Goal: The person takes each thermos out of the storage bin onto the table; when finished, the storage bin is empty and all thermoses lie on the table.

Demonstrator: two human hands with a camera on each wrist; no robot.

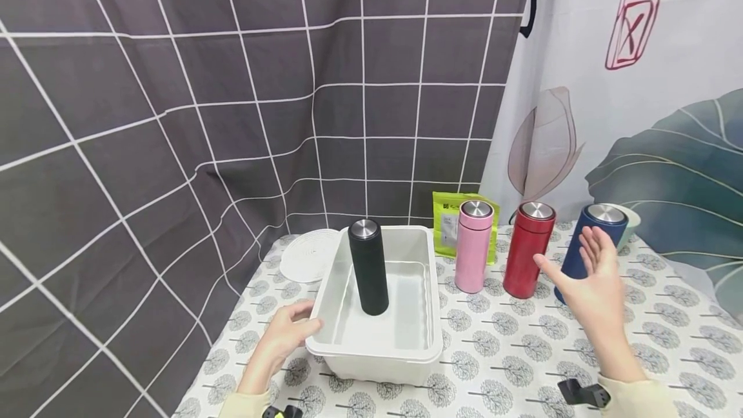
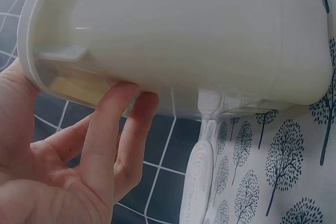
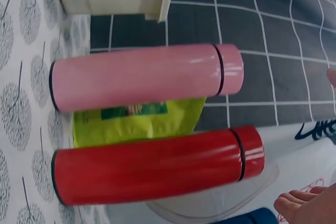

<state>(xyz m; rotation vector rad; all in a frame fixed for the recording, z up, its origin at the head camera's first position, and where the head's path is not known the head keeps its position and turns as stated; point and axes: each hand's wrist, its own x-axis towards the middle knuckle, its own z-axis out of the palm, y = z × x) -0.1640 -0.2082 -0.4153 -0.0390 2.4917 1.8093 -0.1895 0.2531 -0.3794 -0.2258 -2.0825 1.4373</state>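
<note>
A white plastic bin (image 1: 406, 357) stands on the table with a black thermos bottle (image 1: 369, 269) upright inside. My left hand (image 1: 287, 331) holds the bin's near left rim, the thumb at the edge; in the left wrist view its fingertips (image 2: 142, 100) press the outer wall. On the right, my right hand (image 1: 594, 289) is raised with spread fingers, holding nothing. Behind it stands a blue thermos bottle (image 1: 574, 263), partly hidden; whether they touch I cannot tell. A red thermos bottle (image 1: 525, 257) and a pink thermos bottle (image 1: 473, 250) stand upright between that hand and the bin.
Leaning behind the pink bottle is a lime-green pouch (image 1: 444, 221). A round white mat (image 1: 304, 257) lies left of the bin. Part of a pale green bowl-like object (image 1: 631, 221) shows behind the blue bottle. A grey gridded curtain (image 1: 261, 82) hangs behind the tree-patterned tablecloth (image 1: 499, 366).
</note>
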